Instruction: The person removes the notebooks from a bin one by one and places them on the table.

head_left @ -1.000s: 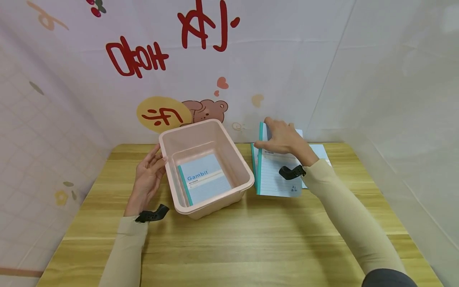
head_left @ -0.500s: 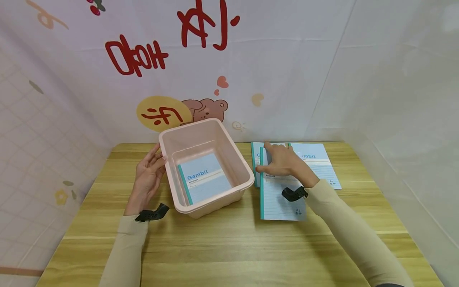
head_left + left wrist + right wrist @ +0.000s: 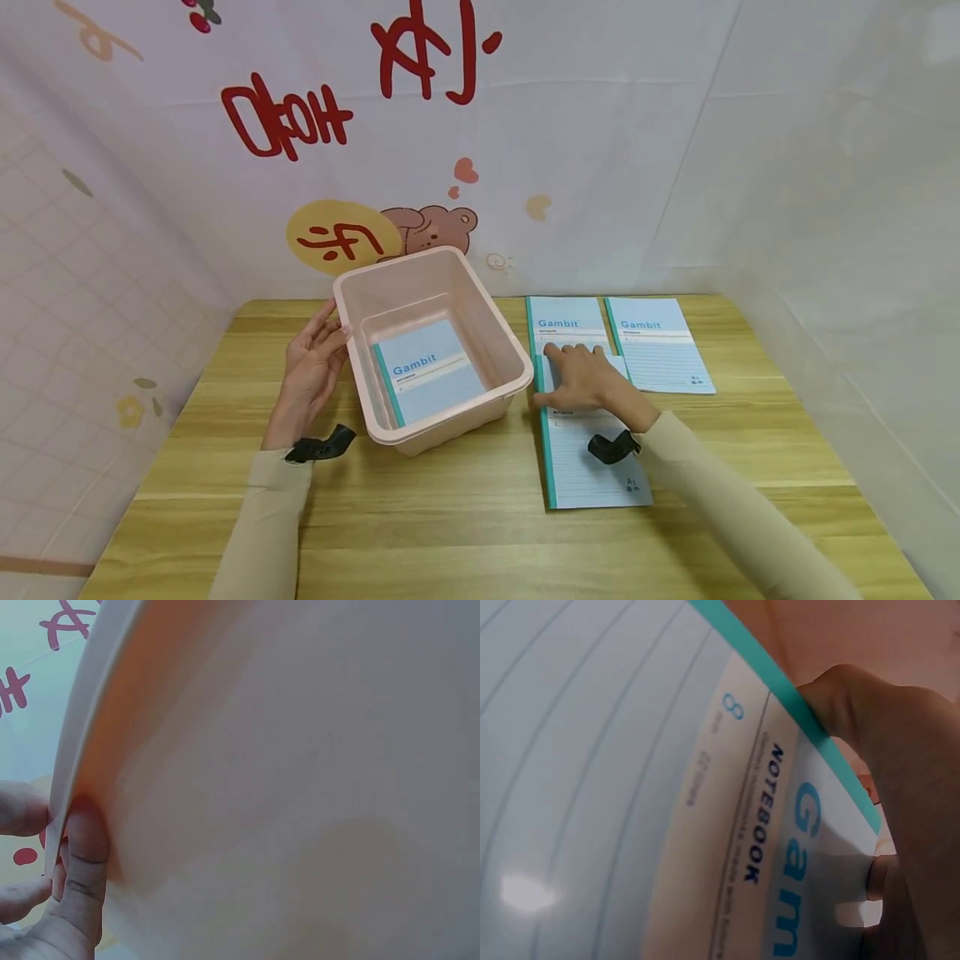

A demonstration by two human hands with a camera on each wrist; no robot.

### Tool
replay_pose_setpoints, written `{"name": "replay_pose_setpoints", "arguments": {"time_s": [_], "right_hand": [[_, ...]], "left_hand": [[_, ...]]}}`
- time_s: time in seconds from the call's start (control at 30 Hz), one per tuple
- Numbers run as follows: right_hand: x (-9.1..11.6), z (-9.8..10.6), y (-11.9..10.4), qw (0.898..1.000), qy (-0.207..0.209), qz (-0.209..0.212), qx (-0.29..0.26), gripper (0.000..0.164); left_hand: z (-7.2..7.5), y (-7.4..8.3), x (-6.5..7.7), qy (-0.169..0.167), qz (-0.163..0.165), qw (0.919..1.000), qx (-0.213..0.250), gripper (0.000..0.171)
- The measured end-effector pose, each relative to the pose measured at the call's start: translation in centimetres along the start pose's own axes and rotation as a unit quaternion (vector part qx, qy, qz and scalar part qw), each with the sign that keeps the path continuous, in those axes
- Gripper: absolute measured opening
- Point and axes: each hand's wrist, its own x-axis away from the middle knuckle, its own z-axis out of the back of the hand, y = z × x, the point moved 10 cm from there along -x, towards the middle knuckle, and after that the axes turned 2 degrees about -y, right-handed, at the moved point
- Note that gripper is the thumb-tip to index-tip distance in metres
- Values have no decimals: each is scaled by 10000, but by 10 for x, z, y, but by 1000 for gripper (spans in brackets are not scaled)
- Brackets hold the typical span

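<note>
A pale pink plastic bin [image 3: 457, 432] stands left of centre in the head view. My left hand [image 3: 309, 375] pinches its left rim; the left wrist view shows the thumb [image 3: 87, 851] on one side of the rim [image 3: 79, 735] and fingers on the other. Inside the bin lies a light blue notebook [image 3: 431, 387] with a teal spine. Another such notebook [image 3: 592, 471] is in my right hand [image 3: 585, 383], its thumb at the spine and fingers over the top edge. The right wrist view shows that cover [image 3: 630, 787] close up.
Two more notebooks lie at the back right of the wooden table [image 3: 450, 533]: one [image 3: 564, 312] partly behind the held notebook, the other [image 3: 662, 350] to its right. A printed white cloth wall [image 3: 600, 125] rises behind the table.
My right hand has drawn its notebook toward the table's front and lowered it, uncovering the two notebooks behind. The left hand and the bin have stayed in place.
</note>
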Motion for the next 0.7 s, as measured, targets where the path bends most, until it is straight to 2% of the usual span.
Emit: {"name": "replay_pose_setpoints", "arguments": {"time_s": [0.33,0.5,0.7], "right_hand": [[10,-22,3,9996,244,-11,105,93],[19,-23,2,9992,372,51,94,93],[27,-17,-5,9982,549,245,5,85]], "left_hand": [[-1,-2,1,47,27,9999,-98,74],[-2,-2,1,20,12,10000,-67,74],[-3,-1,0,-46,-52,10000,-3,74]]}}
